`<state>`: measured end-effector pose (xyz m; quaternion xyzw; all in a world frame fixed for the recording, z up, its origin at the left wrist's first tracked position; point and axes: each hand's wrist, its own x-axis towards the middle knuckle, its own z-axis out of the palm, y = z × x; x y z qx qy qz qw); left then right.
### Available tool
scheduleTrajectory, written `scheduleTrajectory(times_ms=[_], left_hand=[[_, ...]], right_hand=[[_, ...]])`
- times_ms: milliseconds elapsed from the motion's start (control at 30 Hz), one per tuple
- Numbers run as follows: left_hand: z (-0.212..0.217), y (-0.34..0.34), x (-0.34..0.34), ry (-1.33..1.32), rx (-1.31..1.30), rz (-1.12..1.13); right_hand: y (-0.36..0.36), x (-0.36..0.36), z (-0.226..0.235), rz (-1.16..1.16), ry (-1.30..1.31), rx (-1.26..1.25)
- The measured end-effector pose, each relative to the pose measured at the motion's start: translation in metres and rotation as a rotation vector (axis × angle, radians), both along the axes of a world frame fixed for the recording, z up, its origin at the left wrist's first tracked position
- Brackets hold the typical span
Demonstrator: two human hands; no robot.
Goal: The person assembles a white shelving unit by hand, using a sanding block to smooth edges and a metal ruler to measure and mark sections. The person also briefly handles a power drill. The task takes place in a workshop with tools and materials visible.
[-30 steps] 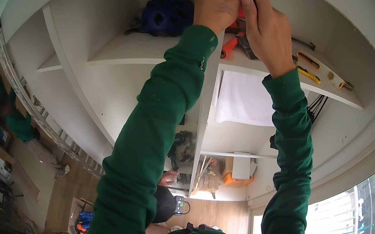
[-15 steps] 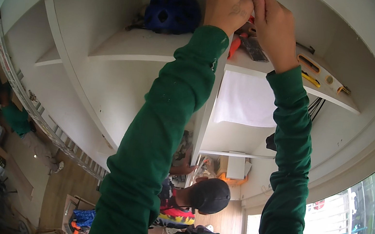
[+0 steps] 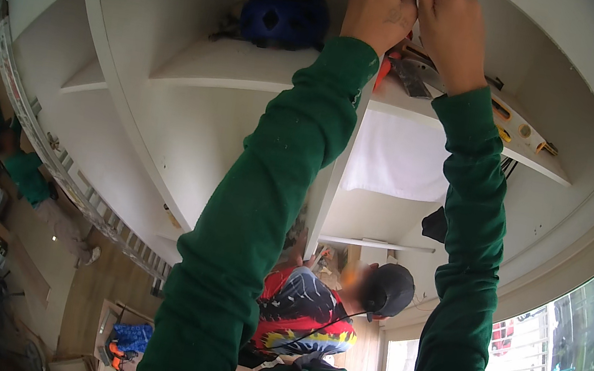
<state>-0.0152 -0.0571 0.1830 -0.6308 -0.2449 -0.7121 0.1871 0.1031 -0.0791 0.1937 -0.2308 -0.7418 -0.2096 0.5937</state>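
Observation:
Both my arms, in green sleeves, reach up to the front edge of a white upright panel (image 3: pixel 328 183) in a white cabinet. My left hand (image 3: pixel 380 11) is closed against this panel at the top; its fingertips and whatever they hold are hidden. Close beside it on the right, my right hand (image 3: pixel 454 38) has thumb and fingers drawn together, their tips cut off by the upper edge. Behind and below my hands, a flat dark-bladed tool (image 3: pixel 410 78) and an orange-handled tool (image 3: pixel 384 71) rest on the right shelf.
A blue helmet (image 3: pixel 285 16) sits on the left shelf. A spirit level (image 3: pixel 527 132) lies on the right shelf, above a hanging white cloth (image 3: pixel 399 156). Below me stands a person in a dark cap (image 3: pixel 389 289). A ladder (image 3: pixel 48 138) leans at the left; another person (image 3: pixel 27 174) is beyond it.
My view has shifted slightly, and both hands sit a little further right and higher in it. The slim dark tool at my right fingers has gone out of sight. The person below has moved right.

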Motion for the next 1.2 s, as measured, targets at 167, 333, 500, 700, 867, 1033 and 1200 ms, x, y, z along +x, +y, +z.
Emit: scheduleTrajectory(times_ms=[167,333,500,700,867,1033,1200], left_hand=[[-0.001,-0.003,0.000,-0.029,-0.057,-0.003],[0.000,-0.006,0.000,-0.034,-0.007,-0.030],[0.001,-0.008,0.004,-0.024,-0.069,-0.044],[0.001,-0.006,0.002,-0.037,-0.072,-0.007],[-0.001,-0.006,-0.003,-0.026,-0.058,0.019],[0.000,-0.012,-0.007,-0.039,-0.073,0.008],[-0.001,-0.013,-0.004,-0.033,-0.092,-0.004]], right_hand=[[-0.004,0.003,-0.002,0.025,-0.043,0.006],[-0.001,0.000,0.001,-0.079,-0.031,-0.005],[0.016,0.005,-0.004,-0.062,-0.015,0.104],[0.025,0.010,-0.011,-0.098,0.050,0.105],[0.019,0.004,-0.015,-0.088,0.093,0.073],[0.017,0.003,-0.025,-0.054,0.112,0.074],[0.022,0.004,-0.027,-0.076,0.136,0.020]])
